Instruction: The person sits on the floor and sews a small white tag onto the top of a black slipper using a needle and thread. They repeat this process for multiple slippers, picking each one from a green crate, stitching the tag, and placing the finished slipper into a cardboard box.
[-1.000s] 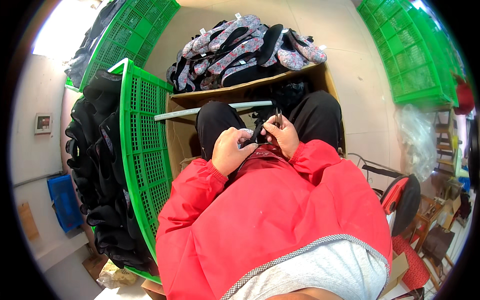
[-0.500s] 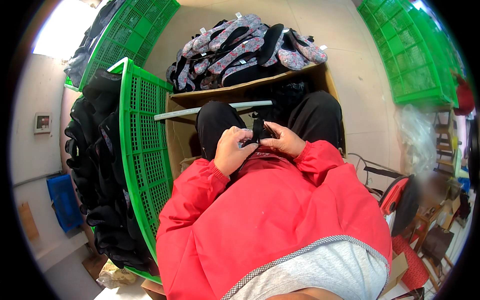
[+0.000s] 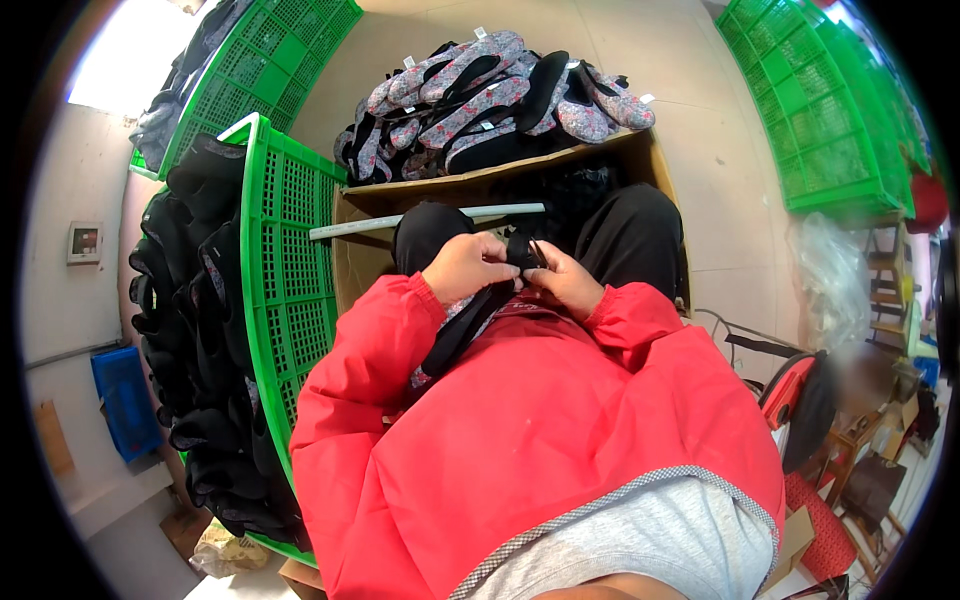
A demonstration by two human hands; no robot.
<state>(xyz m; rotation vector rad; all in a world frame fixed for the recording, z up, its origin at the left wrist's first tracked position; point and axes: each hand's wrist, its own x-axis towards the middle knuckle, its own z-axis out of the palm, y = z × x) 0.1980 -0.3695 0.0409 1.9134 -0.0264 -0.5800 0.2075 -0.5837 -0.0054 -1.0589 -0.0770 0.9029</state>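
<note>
In front of my lap, both hands are close together on a black fabric piece (image 3: pixel 462 328) with a floral lining showing at its edge. My left hand (image 3: pixel 466 268) pinches it from the left, thumb and fingers pressed together. Across from it, my right hand (image 3: pixel 566 284) closes on the same piece; a thin dark object stands up by its fingers, too small to name. The piece hangs down past my left wrist, partly covered by my red sleeve. Beyond my knees lies a pile of slipper-shaped floral and black fabric pieces (image 3: pixel 490 95) with white tags.
A cardboard box (image 3: pixel 440 186) stands around my knees, a pale rod (image 3: pixel 390 222) crossing it. At left, a green crate (image 3: pixel 290 300) holds many black fabric pieces (image 3: pixel 200 320). Other green crates (image 3: pixel 820 120) stand far right, near clear plastic (image 3: pixel 835 270).
My left hand has turned and lifted slightly, its arm swinging outward. More of the black piece now shows below it, with its floral lining. My right hand has barely shifted.
</note>
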